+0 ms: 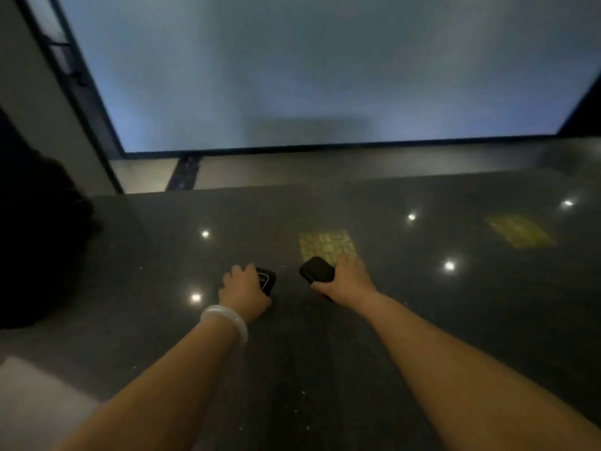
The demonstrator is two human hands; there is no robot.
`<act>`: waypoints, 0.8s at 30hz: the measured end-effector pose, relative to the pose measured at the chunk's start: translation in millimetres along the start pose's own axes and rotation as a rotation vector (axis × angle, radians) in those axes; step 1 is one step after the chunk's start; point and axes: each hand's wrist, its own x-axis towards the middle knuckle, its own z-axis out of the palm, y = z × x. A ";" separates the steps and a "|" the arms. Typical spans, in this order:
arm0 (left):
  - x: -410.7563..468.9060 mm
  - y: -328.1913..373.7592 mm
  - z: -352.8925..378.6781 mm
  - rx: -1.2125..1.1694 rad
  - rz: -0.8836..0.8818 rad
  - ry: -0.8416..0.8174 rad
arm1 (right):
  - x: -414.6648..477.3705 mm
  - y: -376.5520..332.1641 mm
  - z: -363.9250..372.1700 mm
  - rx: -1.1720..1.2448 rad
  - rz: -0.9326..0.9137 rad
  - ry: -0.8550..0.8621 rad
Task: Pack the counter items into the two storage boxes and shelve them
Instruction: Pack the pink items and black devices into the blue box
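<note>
A white bangle (224,322) is worn on the left wrist. At lower centre, the left hand (244,288) is curled over a small black box (268,279) on the dark counter (422,320); its pale marking cannot be read. Just right, a rounded black case (317,270) is gripped by the right hand (349,278).

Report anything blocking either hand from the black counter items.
Nothing visible does. The left hand grips the left black item, and the right hand grips the right black item. Their destination is out of view, so that path cannot be judged.
</note>
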 end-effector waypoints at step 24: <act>-303.9 374.0 134.4 -0.171 1.262 -0.409 | -422.3 311.6 -162.4 0.007 0.908 0.597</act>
